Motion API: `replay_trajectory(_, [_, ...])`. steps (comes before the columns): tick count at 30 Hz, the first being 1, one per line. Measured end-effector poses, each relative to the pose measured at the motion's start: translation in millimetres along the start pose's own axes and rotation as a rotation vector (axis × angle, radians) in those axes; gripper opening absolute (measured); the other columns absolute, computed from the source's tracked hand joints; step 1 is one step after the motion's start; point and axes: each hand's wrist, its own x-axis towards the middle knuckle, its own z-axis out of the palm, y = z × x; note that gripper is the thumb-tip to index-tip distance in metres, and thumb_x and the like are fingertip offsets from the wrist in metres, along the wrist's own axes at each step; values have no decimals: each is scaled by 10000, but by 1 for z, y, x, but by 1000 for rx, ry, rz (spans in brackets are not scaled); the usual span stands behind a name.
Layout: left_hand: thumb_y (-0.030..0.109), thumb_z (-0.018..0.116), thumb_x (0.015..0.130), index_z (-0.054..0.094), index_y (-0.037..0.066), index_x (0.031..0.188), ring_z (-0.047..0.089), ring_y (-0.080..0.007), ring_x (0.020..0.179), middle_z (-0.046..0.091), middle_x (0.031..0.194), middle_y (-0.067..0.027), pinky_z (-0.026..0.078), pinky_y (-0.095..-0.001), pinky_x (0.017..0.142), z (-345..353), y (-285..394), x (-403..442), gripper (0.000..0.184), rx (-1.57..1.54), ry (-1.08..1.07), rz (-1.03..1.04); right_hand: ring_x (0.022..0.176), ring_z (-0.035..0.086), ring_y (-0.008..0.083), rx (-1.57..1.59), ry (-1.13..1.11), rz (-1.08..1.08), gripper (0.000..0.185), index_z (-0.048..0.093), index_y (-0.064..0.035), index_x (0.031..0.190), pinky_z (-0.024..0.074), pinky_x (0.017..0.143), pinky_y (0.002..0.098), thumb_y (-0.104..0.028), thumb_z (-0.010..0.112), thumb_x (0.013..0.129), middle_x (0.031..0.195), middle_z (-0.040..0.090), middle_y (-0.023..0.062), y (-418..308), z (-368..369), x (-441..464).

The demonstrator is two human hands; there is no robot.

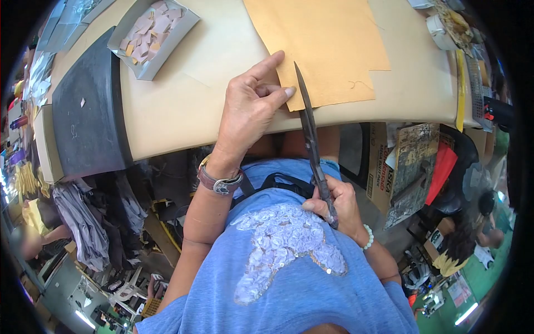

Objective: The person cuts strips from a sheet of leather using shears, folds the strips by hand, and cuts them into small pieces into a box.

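A yellow-orange sheet [328, 55], perhaps leather or cloth, lies on the table and reaches near its front edge. At the sheet's lower left corner is my left hand [250, 106], thumb pressed on the sheet, index finger stretched along its left edge and the other fingers curled. Long dark scissors [310, 131] are in my right hand [340, 206], which is wrapped round the handles close to my body. One blade lies over the sheet just right of my left thumb; where the other blade sits is hidden.
An open box [192, 22] of small beige and yellow scraps stands on the table [183, 106]. Left of it is a black curved board [89, 106]. A yellow strip [460, 92] marks the right end. Cardboard [377, 167] and a stained board [411, 167] stand below the table edge.
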Motion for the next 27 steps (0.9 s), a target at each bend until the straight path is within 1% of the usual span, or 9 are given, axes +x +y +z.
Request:
replay_trajectory(3, [4, 624, 780, 393, -82, 1263, 611, -98, 707, 640, 874, -131, 499, -209, 643, -5, 5, 0, 542, 95, -70, -59, 491, 400, 63, -15, 8, 24, 384, 496, -35, 628, 343, 439, 236, -284, 787, 665, 513, 455, 0, -3, 0, -1])
replay_trajectory(6, [7, 610, 762, 440, -91, 1228, 582, -71, 650, 639, 756, -78, 449, -184, 576, -3, 8, 3, 505, -14, -18, -42, 491, 398, 56, -11, 25, 49, 363, 496, -35, 624, 340, 437, 231, -248, 786, 671, 514, 457, -9, -3, 1, -1])
replay_trajectory(9, [28, 622, 789, 413, -78, 1244, 625, -120, 724, 642, 865, -129, 521, -244, 649, -10, 5, 17, 512, 5, -17, 16, 494, 396, 45, 18, 33, 66, 348, 498, -37, 624, 338, 437, 224, -222, 790, 669, 517, 459, -18, -1, 2, -2])
replay_trajectory(12, [33, 625, 788, 406, -67, 1253, 627, -125, 736, 642, 868, -125, 527, -250, 656, -11, 14, 19, 524, -62, -65, -89, 494, 398, 38, 17, 20, 43, 343, 502, -40, 627, 336, 434, 218, -215, 795, 662, 519, 458, -25, -1, 0, -2])
replay_trajectory(16, [23, 623, 784, 393, -60, 1267, 610, -102, 702, 639, 843, -102, 517, -236, 656, -12, 11, 18, 541, -47, -93, -48, 494, 403, 34, -38, -9, -14, 343, 507, -44, 633, 331, 432, 210, -221, 800, 656, 523, 455, -34, 1, -4, 5])
replay_trajectory(18, [10, 618, 782, 385, -62, 1273, 596, -86, 676, 635, 809, -81, 508, -225, 646, -15, 11, 17, 548, 1, -115, -56, 490, 397, 33, 9, -12, 3, 347, 506, -44, 635, 323, 432, 205, -225, 802, 653, 525, 457, -38, -2, -3, 12])
replay_trajectory(21, [-6, 612, 779, 376, -63, 1283, 573, -66, 641, 619, 749, -48, 491, -208, 623, -15, 4, 18, 559, -7, -102, 3, 487, 388, 29, 47, -20, 11, 348, 507, -43, 639, 310, 433, 198, -228, 801, 652, 530, 458, -42, -9, -5, 24])
replay_trajectory(24, [-13, 610, 775, 371, -67, 1285, 566, -64, 631, 607, 713, -33, 484, -206, 610, -17, 8, 17, 566, 34, -118, -34, 489, 382, 27, 96, -31, 37, 350, 507, -41, 640, 303, 434, 196, -232, 801, 652, 537, 457, -45, -13, -6, 31])
replay_trajectory(27, [-20, 608, 768, 378, -71, 1279, 560, -64, 621, 604, 707, -32, 485, -209, 607, -17, 10, 17, 563, -3, -108, -42, 494, 382, 24, 104, -37, 84, 345, 507, -40, 636, 301, 435, 194, -225, 798, 656, 541, 457, -46, -15, -6, 31])
